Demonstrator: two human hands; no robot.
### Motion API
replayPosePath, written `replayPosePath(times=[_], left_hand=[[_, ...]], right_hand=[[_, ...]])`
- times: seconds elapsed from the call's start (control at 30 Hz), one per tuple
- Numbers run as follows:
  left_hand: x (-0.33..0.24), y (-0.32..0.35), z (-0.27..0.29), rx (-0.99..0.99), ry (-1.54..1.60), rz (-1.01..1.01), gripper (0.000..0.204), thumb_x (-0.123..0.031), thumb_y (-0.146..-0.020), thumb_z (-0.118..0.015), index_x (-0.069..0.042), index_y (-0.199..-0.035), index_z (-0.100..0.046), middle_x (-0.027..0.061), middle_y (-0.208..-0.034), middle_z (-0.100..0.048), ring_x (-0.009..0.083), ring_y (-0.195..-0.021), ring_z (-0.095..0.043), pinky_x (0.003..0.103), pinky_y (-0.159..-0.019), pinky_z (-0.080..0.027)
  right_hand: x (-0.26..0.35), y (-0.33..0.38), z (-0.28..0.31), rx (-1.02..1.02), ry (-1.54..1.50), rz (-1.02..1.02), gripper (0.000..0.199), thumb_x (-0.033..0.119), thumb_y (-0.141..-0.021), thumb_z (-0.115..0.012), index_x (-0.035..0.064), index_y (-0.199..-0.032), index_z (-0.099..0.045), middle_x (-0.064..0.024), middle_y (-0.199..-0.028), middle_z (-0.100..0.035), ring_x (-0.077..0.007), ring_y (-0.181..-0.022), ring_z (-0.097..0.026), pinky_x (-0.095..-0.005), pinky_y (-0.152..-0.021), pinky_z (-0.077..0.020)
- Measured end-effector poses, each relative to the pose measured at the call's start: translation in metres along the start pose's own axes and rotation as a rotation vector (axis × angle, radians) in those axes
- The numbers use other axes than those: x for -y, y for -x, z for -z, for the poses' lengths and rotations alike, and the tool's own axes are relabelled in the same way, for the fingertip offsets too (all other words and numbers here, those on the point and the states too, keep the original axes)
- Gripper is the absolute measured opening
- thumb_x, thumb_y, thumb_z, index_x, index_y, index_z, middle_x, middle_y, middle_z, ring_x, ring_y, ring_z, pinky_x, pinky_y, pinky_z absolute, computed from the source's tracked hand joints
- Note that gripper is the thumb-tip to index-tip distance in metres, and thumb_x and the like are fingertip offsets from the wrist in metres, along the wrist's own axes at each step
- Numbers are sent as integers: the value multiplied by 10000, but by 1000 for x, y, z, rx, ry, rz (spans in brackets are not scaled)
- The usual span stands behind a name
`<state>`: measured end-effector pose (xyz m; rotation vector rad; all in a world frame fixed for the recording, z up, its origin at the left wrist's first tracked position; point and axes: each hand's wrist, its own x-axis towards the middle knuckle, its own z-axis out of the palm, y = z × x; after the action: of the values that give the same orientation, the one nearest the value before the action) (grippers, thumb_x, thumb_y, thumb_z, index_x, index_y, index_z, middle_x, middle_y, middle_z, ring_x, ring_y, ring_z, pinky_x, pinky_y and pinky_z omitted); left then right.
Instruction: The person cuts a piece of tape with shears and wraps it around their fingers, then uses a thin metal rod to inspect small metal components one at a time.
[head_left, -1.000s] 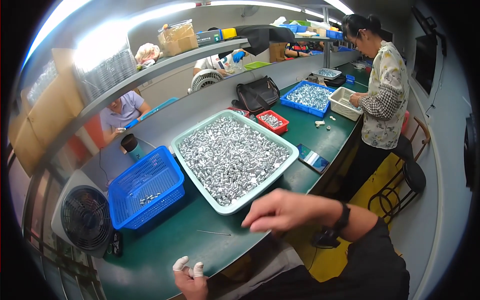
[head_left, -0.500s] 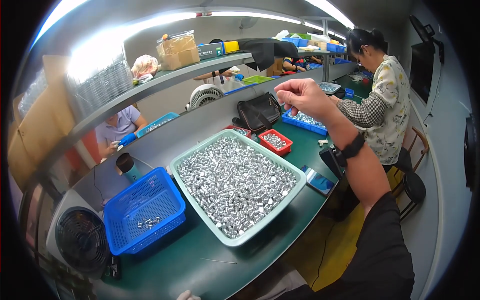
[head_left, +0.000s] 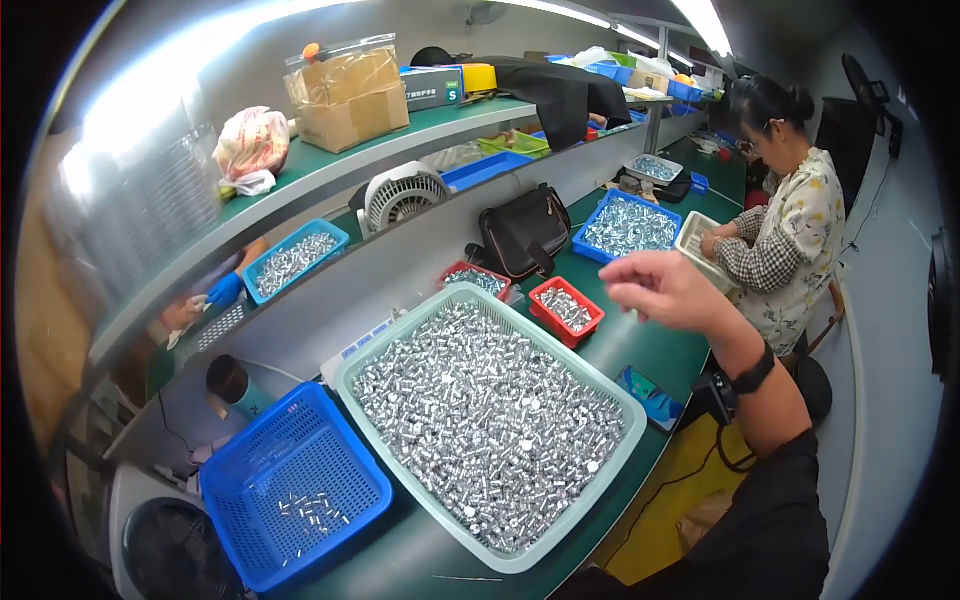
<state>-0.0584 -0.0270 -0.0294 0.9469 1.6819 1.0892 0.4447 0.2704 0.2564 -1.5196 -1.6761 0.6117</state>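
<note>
My right hand (head_left: 665, 290) hangs in the air over the far right corner of a large pale green tray (head_left: 640, 422), above the green bench. Its fingers are loosely bent and apart, and I see nothing in them. A black band sits on that wrist. The tray is heaped with small shiny metal cylinders (head_left: 490, 410). Just below the hand lies a small red bin (head_left: 565, 310) of the same parts. My left hand is out of the picture.
A blue mesh basket (head_left: 215, 470) with a few parts sits left of the tray. A second red bin (head_left: 478, 282), a black bag (head_left: 525, 235), a blue parts tray (head_left: 625, 225), a phone (head_left: 650, 395) and a dark cup (head_left: 232, 385) are nearby. A co-worker (head_left: 785, 240) sorts parts at right.
My right hand rose from low in front of the tray to high over the bench, then dropped toward the tray's far right corner. My left fingertips left the bottom edge of view.
</note>
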Motion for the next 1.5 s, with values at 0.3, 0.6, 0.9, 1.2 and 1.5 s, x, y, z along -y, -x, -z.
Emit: replayPosePath(times=[0.3,0.6,0.9,1.2,1.5], left_hand=[[-82,-14,-9,8,142,128,242,-79,-965,-583,-20,-1199,-590,95,-907,-651,108,-674,-557,274,-594,-495],[-27,16,18,27,34,-45,259,-107,-928,-605,-12,-1169,-609,136,-957,-647,160,-713,-570,307,-617,-510],[-2,78,27,-109,-281,-205,291,-125,-976,-571,-24,-1248,-569,153,-1038,-630,207,-832,-613,303,-703,-534],[-79,76,-5,-320,268,214,277,-120,-954,-617,-40,-1218,-595,108,-990,-658,169,-771,-593,298,-673,-516],[-188,20,-15,-187,216,67,245,-92,-958,-613,-14,-1190,-616,84,-924,-670,131,-735,-591,279,-660,-512]], right_hand=[[74,-5,110,19,53,-160,195,60,-923,-637,-33,-1090,-675,-64,-888,-692,-82,-731,-653,-205,-562,-517],[73,-186,145,-43,166,-55,252,146,-912,-661,-17,-1103,-684,-58,-804,-688,-77,-654,-633,-227,-533,-522],[36,-325,72,-196,655,459,324,60,-829,-666,84,-1151,-694,-122,-1003,-727,-301,-935,-702,-380,-837,-561],[34,-342,58,-17,897,382,353,5,-833,-592,102,-1157,-693,-126,-1083,-686,-334,-1058,-606,-417,-915,-510],[53,-293,62,-72,654,676,314,16,-857,-569,79,-1140,-689,-148,-989,-664,-344,-996,-565,-431,-903,-487]])
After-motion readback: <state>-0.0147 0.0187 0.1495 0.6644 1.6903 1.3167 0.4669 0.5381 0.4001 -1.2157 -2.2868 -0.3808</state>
